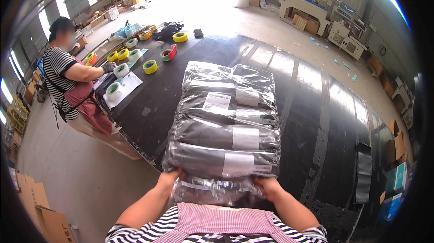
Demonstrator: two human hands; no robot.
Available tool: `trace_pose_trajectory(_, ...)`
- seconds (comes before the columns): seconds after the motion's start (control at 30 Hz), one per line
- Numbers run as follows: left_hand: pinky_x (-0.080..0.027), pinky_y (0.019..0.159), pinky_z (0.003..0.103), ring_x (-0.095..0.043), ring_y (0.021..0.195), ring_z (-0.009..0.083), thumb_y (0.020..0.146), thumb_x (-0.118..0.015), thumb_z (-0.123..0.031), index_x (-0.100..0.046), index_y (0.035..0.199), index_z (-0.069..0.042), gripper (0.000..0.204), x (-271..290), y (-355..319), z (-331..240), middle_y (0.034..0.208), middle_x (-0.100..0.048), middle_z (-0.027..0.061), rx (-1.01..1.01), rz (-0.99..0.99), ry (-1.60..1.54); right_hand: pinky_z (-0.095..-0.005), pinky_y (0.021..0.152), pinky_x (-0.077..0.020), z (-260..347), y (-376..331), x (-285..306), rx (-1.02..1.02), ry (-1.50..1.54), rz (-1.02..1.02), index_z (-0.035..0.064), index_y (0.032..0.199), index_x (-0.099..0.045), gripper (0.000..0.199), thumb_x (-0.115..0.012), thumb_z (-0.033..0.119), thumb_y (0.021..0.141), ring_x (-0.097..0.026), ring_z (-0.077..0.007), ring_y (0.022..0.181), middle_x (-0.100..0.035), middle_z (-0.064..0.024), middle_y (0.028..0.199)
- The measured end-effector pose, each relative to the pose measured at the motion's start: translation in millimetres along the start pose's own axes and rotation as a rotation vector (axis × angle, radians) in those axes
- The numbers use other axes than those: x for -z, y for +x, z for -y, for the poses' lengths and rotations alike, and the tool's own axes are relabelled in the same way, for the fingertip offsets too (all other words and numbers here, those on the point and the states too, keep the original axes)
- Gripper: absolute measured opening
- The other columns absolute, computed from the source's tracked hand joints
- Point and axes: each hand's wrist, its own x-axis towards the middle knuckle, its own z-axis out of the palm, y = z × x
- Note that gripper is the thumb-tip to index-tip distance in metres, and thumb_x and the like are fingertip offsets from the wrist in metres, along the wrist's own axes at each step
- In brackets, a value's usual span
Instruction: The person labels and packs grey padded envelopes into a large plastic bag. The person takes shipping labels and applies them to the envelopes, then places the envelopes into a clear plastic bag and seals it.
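Note:
A large clear plastic bag [203,183] lies on the black tabletop in front of me. Inside it are several dark rolled bundles [203,133], stacked one behind another, each with a pale paper band [245,137]. A white printed label [217,103] sits toward the far left of the bag. My left hand [171,179] grips the bag's near left corner, its fingers partly hidden by the plastic. At the near right corner my right hand [268,188] is closed on the same bag. Between both hands the loose near end of plastic bunches toward my checked apron [221,218].
Several tape rolls [149,66] and a white paper sheet [129,87] lie at the table's far left. A co-worker [74,71] stands there, a gloved hand by the tape. A black flat strip [363,173] lies at right. Cardboard boxes [38,198] stand lower left.

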Motion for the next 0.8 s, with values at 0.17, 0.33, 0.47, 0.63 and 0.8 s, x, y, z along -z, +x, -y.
trace_pose_trajectory(0.17,-0.055,0.070,0.039,-0.065,0.080,0.0206,0.096,-0.067,-0.021,-0.061,0.116,-0.001,0.029,-42,100,-60,0.096,-0.067,0.0081,0.007,0.254,-0.326,-0.0345,0.061,-0.0487,45,114,-7,0.065,-0.001,-0.108,0.0004,0.104,-0.068,0.018,-0.058,0.012,0.094,-0.061,-0.0196,0.068,-0.067,-0.0083,0.085)
trace_pose_trajectory(0.33,-0.056,0.069,0.037,-0.065,0.076,0.0195,0.092,-0.069,-0.011,-0.063,0.105,0.003,0.021,7,73,-15,0.089,-0.067,0.0099,-0.071,0.143,-0.005,-0.0291,0.054,-0.0417,35,54,17,0.040,-0.165,-0.158,-0.0014,0.107,-0.066,0.020,-0.059,0.013,0.095,-0.054,-0.0118,0.062,-0.061,-0.0031,0.078)
trace_pose_trajectory(0.47,-0.055,0.072,0.033,-0.064,0.077,0.0181,0.089,-0.072,-0.010,-0.059,0.111,0.003,0.028,35,27,3,0.088,-0.066,0.0091,-0.015,0.136,0.126,-0.0271,0.046,-0.0351,15,12,27,-0.096,-0.123,-0.039,0.0005,0.108,-0.066,0.021,-0.058,0.006,0.089,-0.046,-0.0098,0.052,-0.059,-0.0026,0.074)
trace_pose_trajectory(0.63,-0.055,0.080,0.037,-0.067,0.096,0.0230,0.091,-0.073,-0.018,-0.054,0.127,0.001,0.045,35,15,-34,0.110,-0.067,0.0151,0.117,0.227,0.220,-0.0445,0.085,-0.0575,37,3,50,-0.177,0.142,0.224,-0.0072,0.119,-0.059,0.046,-0.060,0.007,0.074,-0.069,-0.0316,0.095,-0.068,-0.0212,0.107)
trace_pose_trajectory(0.8,-0.052,0.068,0.030,-0.064,0.079,0.0172,0.090,-0.074,-0.042,-0.061,0.105,-0.003,0.043,24,63,-43,0.095,-0.068,0.0089,0.148,0.182,0.055,-0.0463,0.083,-0.0565,65,31,35,-0.209,-0.043,0.097,-0.0065,0.115,-0.060,0.046,-0.075,0.025,0.085,-0.069,-0.0347,0.094,-0.067,-0.0233,0.110)
